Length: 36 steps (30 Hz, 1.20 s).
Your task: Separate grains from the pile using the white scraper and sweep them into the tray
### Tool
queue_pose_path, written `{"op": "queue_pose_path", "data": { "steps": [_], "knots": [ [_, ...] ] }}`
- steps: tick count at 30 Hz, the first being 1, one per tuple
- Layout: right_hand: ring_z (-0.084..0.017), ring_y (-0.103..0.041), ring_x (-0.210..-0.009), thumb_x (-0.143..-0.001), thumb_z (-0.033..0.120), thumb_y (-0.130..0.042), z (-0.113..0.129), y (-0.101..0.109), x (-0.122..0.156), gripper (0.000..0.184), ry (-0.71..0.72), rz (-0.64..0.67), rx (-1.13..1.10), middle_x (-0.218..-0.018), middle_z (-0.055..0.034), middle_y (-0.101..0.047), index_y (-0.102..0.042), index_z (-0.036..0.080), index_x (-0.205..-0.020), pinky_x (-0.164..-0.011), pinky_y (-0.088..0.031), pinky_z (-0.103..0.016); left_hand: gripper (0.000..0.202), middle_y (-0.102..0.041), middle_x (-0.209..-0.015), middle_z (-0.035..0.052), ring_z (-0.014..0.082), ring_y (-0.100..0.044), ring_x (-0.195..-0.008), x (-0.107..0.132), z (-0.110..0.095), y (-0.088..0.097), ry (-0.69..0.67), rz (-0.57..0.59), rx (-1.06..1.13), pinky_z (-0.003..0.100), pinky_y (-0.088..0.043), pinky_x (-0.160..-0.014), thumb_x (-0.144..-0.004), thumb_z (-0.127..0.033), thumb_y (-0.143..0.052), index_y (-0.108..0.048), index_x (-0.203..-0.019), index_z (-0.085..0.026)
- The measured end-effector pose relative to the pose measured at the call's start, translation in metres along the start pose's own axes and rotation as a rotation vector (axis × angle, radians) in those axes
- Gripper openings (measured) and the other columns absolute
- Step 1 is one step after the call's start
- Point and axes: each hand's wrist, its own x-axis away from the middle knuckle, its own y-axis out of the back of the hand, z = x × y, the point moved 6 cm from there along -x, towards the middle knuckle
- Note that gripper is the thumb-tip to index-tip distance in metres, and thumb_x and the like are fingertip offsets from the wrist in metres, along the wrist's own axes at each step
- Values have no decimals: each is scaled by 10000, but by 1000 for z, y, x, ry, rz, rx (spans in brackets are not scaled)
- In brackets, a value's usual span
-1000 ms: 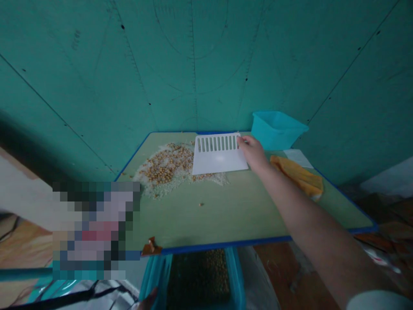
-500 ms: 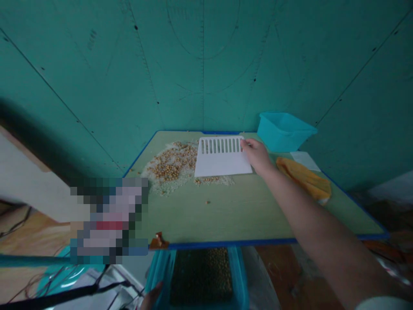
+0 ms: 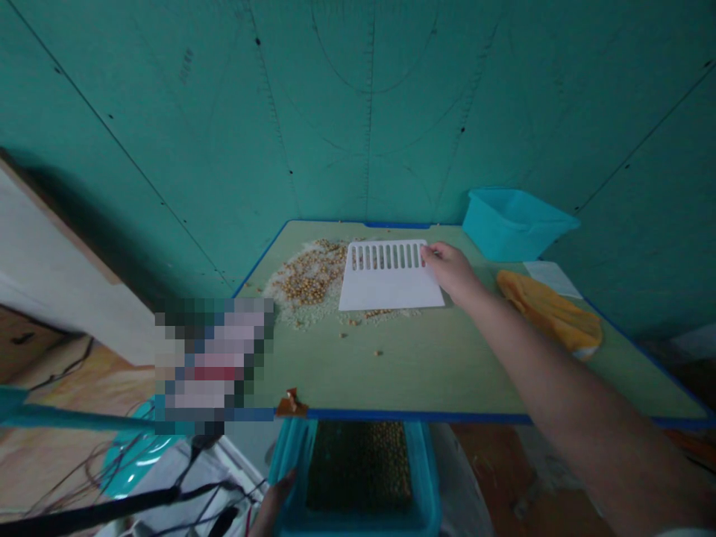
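My right hand is closed on the upper right corner of a flat white slotted scraper. The scraper is tilted over the right part of a spread pile of yellowish beans mixed with pale rice-like grains, hiding part of it. Low in the picture, my left hand is at the left rim of a teal tub, its thumb at the rim and the other fingers hidden. Under the table's front edge, the tub holds a dark layer with beans along its right side.
A teal bin stands at the table's back right corner. In front of it lie a white sheet and a yellow cloth. Brown tape sticks to the blue-edged table. A blurred-out object covers the left edge.
The view has shifted, so the scene sits farther right. Small bits of bean now lie just in front of the scraper. Both hands keep their places on the scraper and the tub.
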Motion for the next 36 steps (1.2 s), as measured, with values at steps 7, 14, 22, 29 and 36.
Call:
{"op": "queue_pose_path", "data": {
  "steps": [7, 14, 22, 29, 36],
  "knots": [
    [-126, -385, -482, -783, 419, -455, 6, -15, 7, 273, 6, 140, -35, -514, 30, -429, -463, 209, -608, -482, -254, -269, 293, -756, -692, 102, 403, -287, -1283, -5, -22, -2, -38, 74, -77, 498, -343, -1002, -389, -339, -761, -668, -653, -250],
    [-130, -385, -514, -786, 416, -433, 5, -16, 7, 271, 21, 161, -28, -540, 22, -428, -445, 209, -611, -488, -243, -265, 303, -752, -648, 83, 396, -313, -1277, -2, -14, -5, -84, 38, -69, 469, -303, -1030, -405, -458, -750, -676, -623, -261],
    [-124, -364, -490, -790, 394, -428, 13, -26, 16, 265, 22, 265, 12, -515, 33, -397, -442, 211, -599, -480, -232, -262, 216, -724, -561, 59, 401, -392, -1235, 13, -18, -6, -57, 54, -66, 472, -349, -1003, -418, -405, -763, -573, -455, -308],
    [-125, -373, -504, -795, 375, -429, 14, -27, 18, 262, 22, 290, 11, -527, 24, -417, -438, 206, -595, -472, -244, -257, 211, -740, -644, 110, 410, -348, -1259, 3, -19, -10, -24, 74, -95, 460, -321, -1018, -384, -327, -760, -596, -508, -281],
    [-133, -426, -536, -809, 359, -415, 14, -20, 11, 220, 19, 298, -69, -580, 20, -444, -440, 213, -647, -481, -296, -251, 321, -744, -651, 119, 456, -389, -1213, -10, -8, -6, 10, 113, -102, 564, -380, -945, -365, -379, -764, -665, -638, -241]
  ]
}}
